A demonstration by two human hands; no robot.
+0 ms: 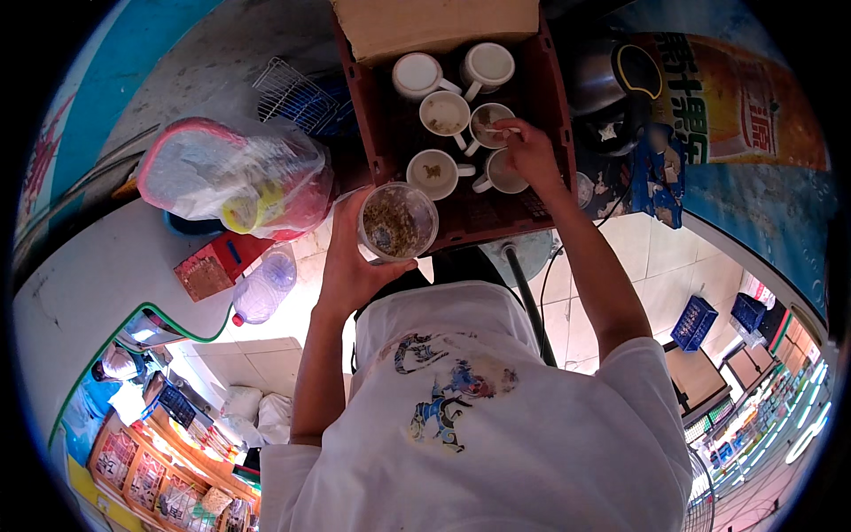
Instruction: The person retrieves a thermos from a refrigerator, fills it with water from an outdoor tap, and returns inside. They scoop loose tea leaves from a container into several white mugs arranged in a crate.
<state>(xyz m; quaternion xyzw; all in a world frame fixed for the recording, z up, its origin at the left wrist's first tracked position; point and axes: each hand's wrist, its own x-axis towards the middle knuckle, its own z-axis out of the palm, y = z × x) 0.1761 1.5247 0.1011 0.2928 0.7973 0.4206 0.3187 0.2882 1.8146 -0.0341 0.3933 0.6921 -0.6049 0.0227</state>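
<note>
My left hand [350,256] grips a clear round plastic tub [415,213] holding loose brown-green dried bits, perhaps tea or herbs. Between the fingers of my right hand [532,156] is a small white spoon or stick [502,130], its tip over a white mug [484,118] with some of the bits inside. Similar bits lie in a mug to its left [444,114] and in a nearer mug [432,174]. My right hand partly covers another mug [502,174]. Two mugs stand upside down at the back, one left [417,74], one right [489,65]. A dark red plastic crate [566,133] holds all these mugs.
Cardboard [439,26] covers the crate's far end. Right of it stand an electric kettle [592,80] and a blue packet [655,176]; a black cord [545,286] hangs down. Leftward are a bulging clear plastic bag [193,166], a wire rack [292,96], a red box [223,259] and a plastic bottle [266,286].
</note>
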